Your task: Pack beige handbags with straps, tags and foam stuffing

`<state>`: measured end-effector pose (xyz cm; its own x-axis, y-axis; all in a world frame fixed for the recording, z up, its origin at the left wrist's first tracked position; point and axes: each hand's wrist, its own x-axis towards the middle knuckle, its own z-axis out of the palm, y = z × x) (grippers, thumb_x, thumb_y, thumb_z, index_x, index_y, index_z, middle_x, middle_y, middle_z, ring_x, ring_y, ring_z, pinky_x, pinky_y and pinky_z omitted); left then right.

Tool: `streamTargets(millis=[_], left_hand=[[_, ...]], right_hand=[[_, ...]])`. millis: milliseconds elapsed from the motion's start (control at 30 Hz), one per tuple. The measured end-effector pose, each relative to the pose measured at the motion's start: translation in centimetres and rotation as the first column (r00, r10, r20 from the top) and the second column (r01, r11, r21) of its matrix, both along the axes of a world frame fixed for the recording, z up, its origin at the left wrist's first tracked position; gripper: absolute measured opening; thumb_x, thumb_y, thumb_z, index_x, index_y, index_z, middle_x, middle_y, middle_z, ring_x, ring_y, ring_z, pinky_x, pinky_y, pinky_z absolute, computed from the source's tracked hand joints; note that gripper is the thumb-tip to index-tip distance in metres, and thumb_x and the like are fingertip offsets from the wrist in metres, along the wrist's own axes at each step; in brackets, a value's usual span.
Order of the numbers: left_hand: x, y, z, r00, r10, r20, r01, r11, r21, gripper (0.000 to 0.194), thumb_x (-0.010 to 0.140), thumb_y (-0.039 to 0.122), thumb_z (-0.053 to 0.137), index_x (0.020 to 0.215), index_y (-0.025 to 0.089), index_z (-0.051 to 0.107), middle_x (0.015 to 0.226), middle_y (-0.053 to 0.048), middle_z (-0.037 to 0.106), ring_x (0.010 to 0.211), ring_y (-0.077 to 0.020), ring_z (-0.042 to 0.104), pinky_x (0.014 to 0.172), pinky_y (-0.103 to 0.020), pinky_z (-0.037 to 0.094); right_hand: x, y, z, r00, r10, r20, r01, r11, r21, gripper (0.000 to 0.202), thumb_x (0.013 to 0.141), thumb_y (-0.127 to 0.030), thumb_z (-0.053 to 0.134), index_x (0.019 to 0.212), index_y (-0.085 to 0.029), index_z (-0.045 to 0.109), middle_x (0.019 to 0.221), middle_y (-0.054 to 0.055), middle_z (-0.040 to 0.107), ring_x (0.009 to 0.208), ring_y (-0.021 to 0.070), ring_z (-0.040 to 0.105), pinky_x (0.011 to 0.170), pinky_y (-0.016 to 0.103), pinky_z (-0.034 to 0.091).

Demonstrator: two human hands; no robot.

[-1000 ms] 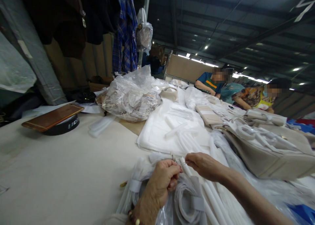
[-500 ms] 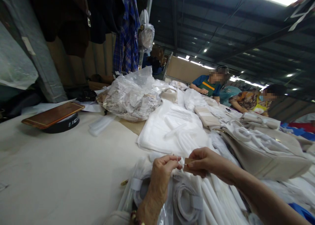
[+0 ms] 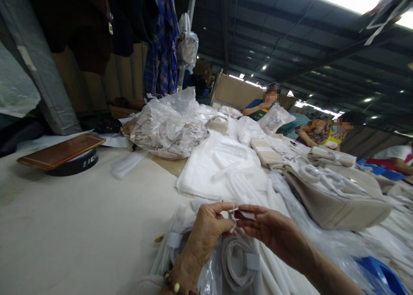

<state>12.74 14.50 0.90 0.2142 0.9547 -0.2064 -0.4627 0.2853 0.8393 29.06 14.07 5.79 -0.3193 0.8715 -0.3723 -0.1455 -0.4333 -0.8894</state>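
My left hand and my right hand meet low in the middle of the head view. Between their fingertips they pinch a thin white string with a small tag on it. The string is looped between the two thumbs. Under both hands lies a heap of white wrapped straps in clear plastic. A bead bracelet shows on my left wrist at the bottom edge.
A beige handbag wrapped in white lies to the right. A white dust bag and a clear sack of scraps sit behind. A brown tablet rests on a black roll at left. Two people work at the far end.
My hands have drawn closer together and risen slightly. The small tan tag seen in my right fingers half a second ago is now mostly hidden, and the string loop shows between them.
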Motion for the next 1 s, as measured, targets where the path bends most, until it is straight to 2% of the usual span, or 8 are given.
streamTargets(millis=[100,267,367,467,633,800,933,1000], left_hand=[[0.1,0.0,-0.1,0.999,-0.006,0.032,0.006,1.000,0.011,0.054,0.049,0.021,0.071,0.101,0.007,0.070,0.047,-0.001,0.060,0.043,-0.0096,0.051,0.050,-0.020,0.040],[0.1,0.2,-0.1,0.989,0.009,0.148,-0.013,1.000,0.022,0.055,0.049,0.023,0.077,0.100,0.006,0.070,0.055,-0.004,0.064,0.046,-0.0098,0.053,0.049,-0.020,0.041],[0.1,0.1,-0.2,0.992,-0.008,0.126,0.005,1.000,0.027,0.059,0.050,0.023,0.077,0.105,0.005,0.068,0.053,-0.005,0.064,0.046,-0.0105,0.053,0.049,-0.021,0.042],[0.3,0.1,-0.4,0.996,0.008,0.087,-0.011,0.999,0.037,0.059,0.051,0.024,0.078,0.106,0.006,0.068,0.051,-0.003,0.063,0.043,-0.0091,0.050,0.049,-0.022,0.042],[0.3,0.2,-0.2,0.995,0.076,0.059,-0.079,0.996,0.049,0.052,0.050,0.025,0.076,0.099,0.005,0.070,0.051,-0.003,0.063,0.045,-0.0110,0.052,0.046,-0.021,0.041],[0.3,0.1,0.1,0.996,0.084,0.043,-0.086,0.996,0.039,0.049,0.049,0.026,0.077,0.093,0.006,0.071,0.048,-0.001,0.060,0.041,-0.0098,0.050,0.045,-0.021,0.039],[0.3,0.0,0.0,0.999,0.047,0.016,-0.047,0.999,0.018,0.044,0.046,0.026,0.076,0.084,0.006,0.070,0.047,-0.002,0.059,0.040,-0.0103,0.049,0.043,-0.021,0.036],[0.3,0.1,0.0,0.999,0.047,-0.002,-0.047,0.999,0.021,0.034,0.047,0.030,0.076,0.072,0.008,0.067,0.046,-0.002,0.058,0.041,-0.0111,0.049,0.043,-0.021,0.035]], right_hand=[[0.1,-0.2,-0.2,0.999,0.006,0.045,-0.008,0.999,0.053,0.035,0.063,-0.019,0.075,0.097,-0.017,0.070,0.089,0.007,0.073,0.078,0.0181,0.067,0.080,0.033,0.047],[0.0,-0.2,-0.2,0.981,0.139,-0.136,-0.129,0.988,0.083,0.050,0.060,-0.016,0.073,0.110,-0.016,0.067,0.110,0.011,0.068,0.105,0.0222,0.061,0.097,0.035,0.041],[-0.1,-0.1,-0.7,0.999,0.008,0.039,-0.011,0.997,0.070,0.030,0.068,-0.028,0.076,0.094,-0.015,0.071,0.094,0.009,0.072,0.084,0.0169,0.068,0.079,0.027,0.049],[-0.5,0.1,-1.2,0.976,-0.073,0.205,0.045,0.989,0.138,0.034,0.069,-0.043,0.075,0.086,-0.015,0.070,0.074,0.006,0.071,0.061,0.0122,0.064,0.059,0.023,0.048],[-1.5,0.6,-0.8,0.886,0.029,0.462,-0.131,0.973,0.191,0.041,0.068,-0.055,0.066,0.068,-0.014,0.062,0.051,-0.002,0.058,0.041,0.0090,0.052,0.042,0.021,0.041],[-2.2,1.0,-0.5,0.710,0.132,0.691,-0.341,0.924,0.174,0.030,0.076,-0.045,0.048,0.068,-0.017,0.056,0.049,-0.003,0.053,0.036,0.0088,0.047,0.034,0.019,0.034],[-2.1,0.7,-0.6,0.611,0.044,0.790,-0.441,0.848,0.294,0.017,0.077,-0.031,0.043,0.074,-0.019,0.054,0.053,-0.002,0.054,0.042,0.0105,0.050,0.037,0.020,0.036],[-2.0,0.5,-0.7,0.611,-0.005,0.792,-0.458,0.814,0.358,0.016,0.079,-0.029,0.042,0.076,-0.019,0.053,0.057,-0.001,0.056,0.047,0.0117,0.052,0.043,0.022,0.039]])
